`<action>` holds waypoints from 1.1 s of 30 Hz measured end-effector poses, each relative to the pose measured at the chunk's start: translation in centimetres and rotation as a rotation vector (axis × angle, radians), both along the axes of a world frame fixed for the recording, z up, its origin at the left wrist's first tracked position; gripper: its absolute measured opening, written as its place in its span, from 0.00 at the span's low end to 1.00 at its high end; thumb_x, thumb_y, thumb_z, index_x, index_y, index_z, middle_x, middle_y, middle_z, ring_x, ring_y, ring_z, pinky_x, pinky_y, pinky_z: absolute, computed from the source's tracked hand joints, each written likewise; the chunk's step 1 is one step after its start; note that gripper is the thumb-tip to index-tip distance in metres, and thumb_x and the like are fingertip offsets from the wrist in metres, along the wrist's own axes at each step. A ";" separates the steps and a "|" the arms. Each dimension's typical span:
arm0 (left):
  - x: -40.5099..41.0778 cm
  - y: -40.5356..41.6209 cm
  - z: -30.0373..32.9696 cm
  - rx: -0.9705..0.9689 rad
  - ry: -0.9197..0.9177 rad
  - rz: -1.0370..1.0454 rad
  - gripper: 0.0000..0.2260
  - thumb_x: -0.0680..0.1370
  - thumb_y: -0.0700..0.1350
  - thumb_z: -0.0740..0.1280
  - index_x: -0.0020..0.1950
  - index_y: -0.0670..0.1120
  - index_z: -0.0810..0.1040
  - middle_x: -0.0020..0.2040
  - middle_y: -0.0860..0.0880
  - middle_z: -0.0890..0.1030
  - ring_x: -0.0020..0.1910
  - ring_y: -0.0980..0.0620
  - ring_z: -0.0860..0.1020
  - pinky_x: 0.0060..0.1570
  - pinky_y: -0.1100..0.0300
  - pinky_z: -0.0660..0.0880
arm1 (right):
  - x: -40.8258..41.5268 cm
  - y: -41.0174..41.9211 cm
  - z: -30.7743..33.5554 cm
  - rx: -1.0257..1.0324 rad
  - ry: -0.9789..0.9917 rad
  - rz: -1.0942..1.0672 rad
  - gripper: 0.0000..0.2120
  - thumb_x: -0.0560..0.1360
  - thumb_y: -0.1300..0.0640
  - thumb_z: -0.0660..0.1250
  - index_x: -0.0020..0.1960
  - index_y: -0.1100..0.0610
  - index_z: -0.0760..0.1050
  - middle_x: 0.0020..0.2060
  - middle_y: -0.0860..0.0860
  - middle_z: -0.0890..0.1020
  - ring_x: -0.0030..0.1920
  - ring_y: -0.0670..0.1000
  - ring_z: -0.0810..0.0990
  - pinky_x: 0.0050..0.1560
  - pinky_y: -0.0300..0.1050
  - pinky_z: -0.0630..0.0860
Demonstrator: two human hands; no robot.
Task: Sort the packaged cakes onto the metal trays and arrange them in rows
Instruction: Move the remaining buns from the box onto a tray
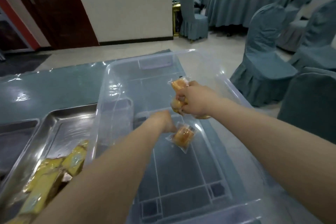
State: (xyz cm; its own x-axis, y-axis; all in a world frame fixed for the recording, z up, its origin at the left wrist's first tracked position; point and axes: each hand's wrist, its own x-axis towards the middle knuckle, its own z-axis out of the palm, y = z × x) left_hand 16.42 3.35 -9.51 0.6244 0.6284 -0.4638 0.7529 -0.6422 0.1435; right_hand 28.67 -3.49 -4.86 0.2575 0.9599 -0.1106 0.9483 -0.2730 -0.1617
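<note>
A clear plastic bin (181,132) is seen across the centre and lower right of the frame, resting on a table covered in teal cloth under a glossy transparent sheet (45,92). Both bare forearms are extended into the bin from the bottom edge.

The right hand (195,100), right of centre, is closed around a bunch of orange cakes in clear wrappers (177,94); one packet is seen sticking up above the fist and another hanging below it. The exact number held cannot be told.

The left hand (166,122), just below and left of the right one, is reached down toward the bin floor. Its fingers are hidden behind the hand and wrist, so whether they are spread or pinched cannot be told. One more orange cake in a clear packet (182,136) is seen touching or just beside that hand's fingertips, low in the bin; whether it is gripped cannot be told.

In the lower left, a metal tray (60,125) is placed against the bin's left wall, and yellow-wrapped cakes (52,174) are piled loosely in its near end, partly covered by the left forearm. A second metal tray (16,132) is seen at the left edge.

Chairs in teal covers (263,56) are seen at the upper right.
</note>
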 end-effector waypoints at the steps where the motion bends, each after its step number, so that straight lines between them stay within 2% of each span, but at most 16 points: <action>1: 0.3 -0.1 -1.2 -0.027 0.011 0.014 0.23 0.74 0.55 0.68 0.63 0.41 0.72 0.61 0.43 0.77 0.57 0.45 0.75 0.47 0.58 0.68 | 0.0 0.0 -0.2 0.006 0.009 -0.012 0.19 0.73 0.51 0.66 0.63 0.46 0.72 0.60 0.56 0.69 0.48 0.57 0.76 0.52 0.48 0.74; 4: 0.9 -0.7 -4.4 -0.143 0.068 0.031 0.23 0.75 0.55 0.68 0.63 0.41 0.73 0.63 0.44 0.76 0.59 0.45 0.74 0.52 0.58 0.69 | 0.0 0.5 -0.4 0.025 0.012 -0.034 0.18 0.73 0.52 0.66 0.63 0.46 0.72 0.59 0.56 0.69 0.49 0.61 0.77 0.53 0.51 0.76; 6: 1.0 -0.7 -6.0 -0.174 0.071 0.048 0.14 0.74 0.56 0.68 0.44 0.44 0.79 0.51 0.46 0.81 0.45 0.48 0.78 0.42 0.60 0.71 | 0.0 0.8 -0.5 0.033 0.027 -0.040 0.18 0.73 0.52 0.66 0.63 0.46 0.73 0.59 0.57 0.69 0.53 0.61 0.77 0.54 0.52 0.75; 7: 1.0 -0.6 -6.4 -0.186 0.050 0.077 0.15 0.73 0.56 0.68 0.36 0.46 0.77 0.42 0.48 0.81 0.37 0.51 0.76 0.35 0.61 0.69 | 0.1 1.0 -0.5 0.034 0.035 -0.044 0.18 0.73 0.52 0.65 0.63 0.46 0.73 0.60 0.57 0.69 0.54 0.60 0.76 0.55 0.52 0.75; 8: 0.8 -0.4 -6.7 -0.202 0.024 0.105 0.15 0.73 0.56 0.69 0.34 0.46 0.76 0.37 0.49 0.79 0.32 0.53 0.73 0.30 0.62 0.66 | 0.1 1.2 -0.5 0.034 0.040 -0.048 0.19 0.74 0.53 0.65 0.64 0.46 0.72 0.61 0.57 0.69 0.54 0.60 0.76 0.55 0.52 0.75; 10: 0.3 0.0 -6.9 -0.263 -0.041 0.180 0.12 0.72 0.52 0.72 0.42 0.43 0.79 0.40 0.47 0.78 0.33 0.54 0.73 0.30 0.66 0.68 | 0.2 1.3 -0.4 0.034 0.036 -0.056 0.18 0.74 0.52 0.65 0.64 0.46 0.72 0.62 0.56 0.68 0.54 0.60 0.76 0.53 0.49 0.74; 12: -0.1 0.7 -6.8 -0.276 -0.103 0.266 0.17 0.70 0.48 0.75 0.52 0.38 0.80 0.48 0.43 0.81 0.42 0.50 0.77 0.44 0.62 0.75 | 0.1 1.3 -0.4 0.029 0.029 -0.058 0.18 0.74 0.51 0.65 0.64 0.45 0.72 0.62 0.56 0.68 0.53 0.61 0.76 0.53 0.49 0.72; 14: -0.7 1.4 -5.8 -0.237 -0.142 0.320 0.17 0.70 0.45 0.74 0.55 0.37 0.80 0.52 0.41 0.82 0.49 0.46 0.80 0.51 0.56 0.76 | 0.0 1.3 -0.4 0.025 0.026 -0.065 0.18 0.74 0.51 0.65 0.64 0.45 0.72 0.62 0.56 0.68 0.52 0.60 0.75 0.53 0.49 0.72; 16: -1.2 2.2 -4.6 -0.173 -0.163 0.330 0.15 0.73 0.43 0.70 0.55 0.36 0.79 0.53 0.40 0.81 0.53 0.43 0.79 0.53 0.55 0.76 | -0.1 1.3 -0.4 0.031 0.038 -0.072 0.17 0.74 0.52 0.65 0.63 0.45 0.72 0.61 0.56 0.68 0.47 0.58 0.73 0.51 0.48 0.72; 18: -1.7 2.7 -3.0 -0.093 -0.188 0.319 0.14 0.75 0.44 0.66 0.55 0.36 0.78 0.53 0.39 0.81 0.54 0.41 0.79 0.53 0.55 0.75 | -0.3 1.2 -0.3 0.053 0.051 -0.065 0.16 0.74 0.52 0.65 0.62 0.45 0.73 0.61 0.55 0.68 0.45 0.56 0.71 0.49 0.46 0.71; 21: -2.5 3.2 0.2 -0.009 -0.259 0.338 0.12 0.73 0.46 0.66 0.51 0.39 0.78 0.50 0.41 0.81 0.51 0.41 0.78 0.47 0.55 0.73 | -1.1 1.2 -0.2 0.117 0.097 -0.023 0.17 0.72 0.51 0.66 0.61 0.45 0.73 0.61 0.54 0.69 0.55 0.56 0.74 0.47 0.43 0.68; 24: -4.0 3.6 4.2 0.033 -0.433 0.394 0.07 0.71 0.47 0.68 0.42 0.44 0.74 0.41 0.45 0.78 0.42 0.44 0.77 0.37 0.57 0.70 | -2.4 0.9 0.7 0.224 0.161 -0.027 0.21 0.71 0.48 0.68 0.64 0.41 0.71 0.66 0.54 0.67 0.61 0.55 0.73 0.53 0.44 0.70; 27: -6.9 3.8 7.7 0.071 -0.639 0.451 0.10 0.72 0.52 0.66 0.39 0.47 0.71 0.37 0.48 0.75 0.35 0.51 0.72 0.30 0.58 0.65 | -4.5 0.3 2.4 0.402 0.241 -0.050 0.21 0.71 0.46 0.69 0.63 0.40 0.72 0.67 0.51 0.67 0.62 0.53 0.71 0.54 0.41 0.65; 28: -8.2 3.8 8.5 0.076 -0.718 0.469 0.11 0.72 0.53 0.67 0.40 0.47 0.71 0.38 0.49 0.76 0.36 0.52 0.73 0.31 0.58 0.67 | -5.4 0.1 3.2 0.460 0.272 -0.050 0.20 0.71 0.46 0.69 0.62 0.39 0.73 0.66 0.50 0.68 0.62 0.52 0.71 0.54 0.41 0.65; 31: -13.0 3.1 10.5 -0.019 -0.982 0.539 0.15 0.71 0.54 0.71 0.52 0.50 0.71 0.47 0.51 0.78 0.45 0.51 0.77 0.45 0.54 0.75 | -9.0 -0.7 5.8 0.629 0.364 -0.017 0.17 0.70 0.47 0.70 0.58 0.37 0.74 0.61 0.47 0.72 0.57 0.47 0.72 0.53 0.38 0.64; 33: -16.9 2.4 11.6 -0.078 -1.139 0.580 0.17 0.70 0.54 0.72 0.55 0.51 0.71 0.48 0.54 0.78 0.47 0.54 0.77 0.43 0.56 0.74 | -12.0 -0.8 7.5 0.717 0.439 0.026 0.15 0.70 0.47 0.70 0.54 0.35 0.73 0.57 0.45 0.75 0.53 0.44 0.73 0.49 0.33 0.65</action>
State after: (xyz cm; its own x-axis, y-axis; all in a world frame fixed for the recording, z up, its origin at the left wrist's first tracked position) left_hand -0.51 5.74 2.07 0.3366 0.9361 0.1019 0.3465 -0.2237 0.9110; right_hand 16.65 -4.34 2.66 0.3099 0.8411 0.4433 0.7636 0.0576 -0.6431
